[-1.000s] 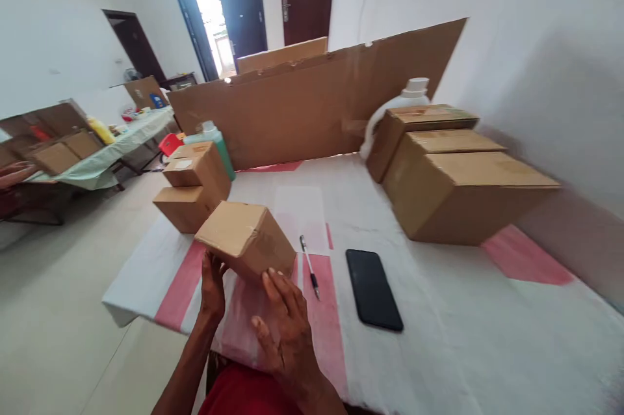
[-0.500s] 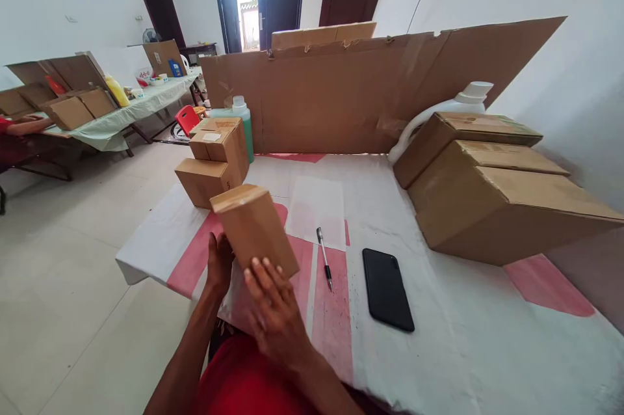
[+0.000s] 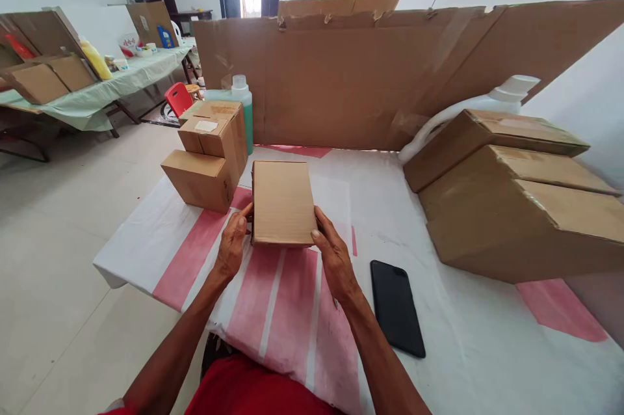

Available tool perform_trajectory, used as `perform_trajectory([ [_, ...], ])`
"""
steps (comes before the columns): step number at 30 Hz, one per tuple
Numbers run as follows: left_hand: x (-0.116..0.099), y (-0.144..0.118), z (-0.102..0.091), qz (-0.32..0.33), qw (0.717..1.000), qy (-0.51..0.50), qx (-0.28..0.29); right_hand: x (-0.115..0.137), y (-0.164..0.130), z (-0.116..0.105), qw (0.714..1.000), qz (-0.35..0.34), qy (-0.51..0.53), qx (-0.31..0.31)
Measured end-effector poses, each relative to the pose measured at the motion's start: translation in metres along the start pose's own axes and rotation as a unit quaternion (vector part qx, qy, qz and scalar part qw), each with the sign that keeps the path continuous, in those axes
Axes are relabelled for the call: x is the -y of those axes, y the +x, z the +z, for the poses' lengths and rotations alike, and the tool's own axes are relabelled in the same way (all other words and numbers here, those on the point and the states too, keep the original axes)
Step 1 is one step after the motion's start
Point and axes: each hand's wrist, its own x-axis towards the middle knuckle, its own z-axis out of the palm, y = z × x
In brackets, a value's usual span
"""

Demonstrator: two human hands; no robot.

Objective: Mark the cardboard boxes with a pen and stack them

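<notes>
A small brown cardboard box point(image 3: 283, 201) is held between my two hands over the front part of the table, its broad plain face turned up. My left hand point(image 3: 233, 242) grips its left side, with some fingers hidden behind the edge. On the opposite side, my right hand point(image 3: 335, 255) has its thumb at the near right corner and its fingers along the right side. Under the box lies a white sheet of paper point(image 3: 334, 197), mostly covered. The pen is almost wholly hidden by my right hand and wrist. A black smartphone point(image 3: 397, 307) rests to the right of my right forearm.
Stacked cardboard boxes point(image 3: 197, 177) and a bottle of green liquid point(image 3: 247, 117) stand at the left. Larger boxes point(image 3: 492, 207) and a white jug point(image 3: 507, 97) occupy the right. A tall cardboard panel point(image 3: 331, 77) closes off the back. Another table point(image 3: 92, 109) stands far left.
The box went from tilted upright to lying with its broad face up, moving right and over the paper. My left hand came forward onto its left side; my right hand shifted to its right side.
</notes>
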Motion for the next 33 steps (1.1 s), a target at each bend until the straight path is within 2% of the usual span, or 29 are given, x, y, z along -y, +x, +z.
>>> perform_trajectory([
  [4,0.002,0.008,-0.004,0.047,0.997,0.051,0.031,-0.012,0.005,0.001,0.999,0.027,0.034,-0.029],
  [7,0.010,0.010,-0.008,0.061,0.994,0.086,0.035,-0.018,0.002,0.005,0.999,0.043,0.010,-0.021],
  [10,0.023,0.006,-0.011,0.048,0.994,0.094,0.038,-0.020,-0.004,0.012,0.997,0.059,-0.051,-0.009],
  [14,0.030,-0.004,-0.010,0.023,0.993,0.061,0.095,-0.020,-0.009,0.019,0.992,0.068,-0.099,-0.043],
  [18,0.015,-0.009,-0.009,0.035,0.991,0.040,0.124,-0.011,-0.012,0.013,0.984,0.080,-0.111,-0.113],
  [25,-0.033,-0.005,-0.008,0.151,0.980,0.071,0.108,0.040,-0.023,-0.009,0.966,0.039,-0.158,-0.200],
  [28,-0.040,0.000,-0.002,0.159,0.981,0.056,0.091,0.055,-0.029,-0.012,0.966,0.050,-0.161,-0.197],
  [33,-0.040,0.018,0.014,0.127,0.991,0.015,0.042,0.064,-0.032,-0.007,0.980,0.069,-0.083,-0.169],
])
